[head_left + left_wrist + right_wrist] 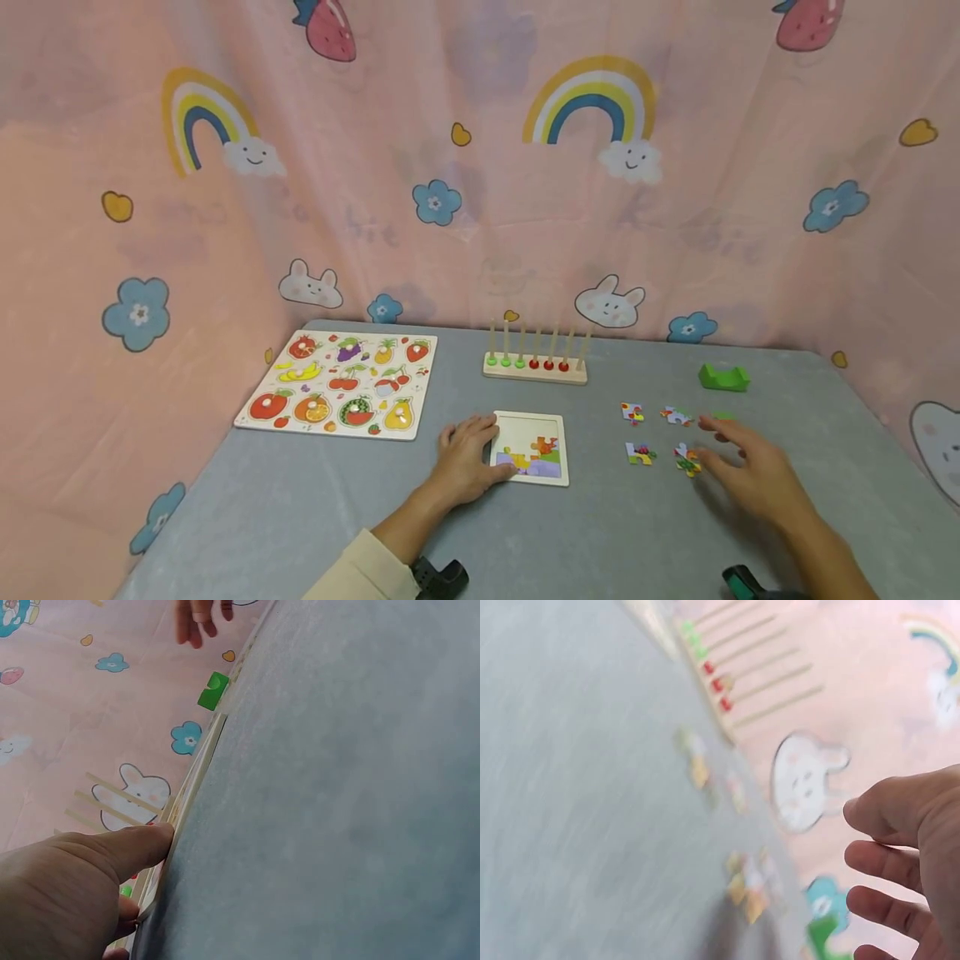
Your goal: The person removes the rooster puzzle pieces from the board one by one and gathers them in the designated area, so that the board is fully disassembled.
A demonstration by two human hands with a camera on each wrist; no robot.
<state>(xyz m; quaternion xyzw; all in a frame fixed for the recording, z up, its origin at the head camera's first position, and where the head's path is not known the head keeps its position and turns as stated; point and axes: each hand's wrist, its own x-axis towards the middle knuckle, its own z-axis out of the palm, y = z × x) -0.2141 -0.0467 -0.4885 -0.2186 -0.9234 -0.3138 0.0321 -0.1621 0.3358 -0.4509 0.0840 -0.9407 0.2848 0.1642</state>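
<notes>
Through the head view I'm seeing the left hand (465, 462) gripping a square, pale wooden puzzle tray (516, 429) by its left side, on the grey table (592, 533) in front. The right hand (759, 477) is hovering with fingers spread, holding nothing, beside four small, multicoloured jigsaw pieces (640, 454) lying right of the tray. I'm judging the pieces light, stiff and thin, so I'm favouring a fingertip pinch at their edges; the tray, probably light and apt to slide, is calling for a hold on its raised rim. I'm reading no brand or label; faint marks on the pink printed curtain (510, 192) are defeating me.
</notes>
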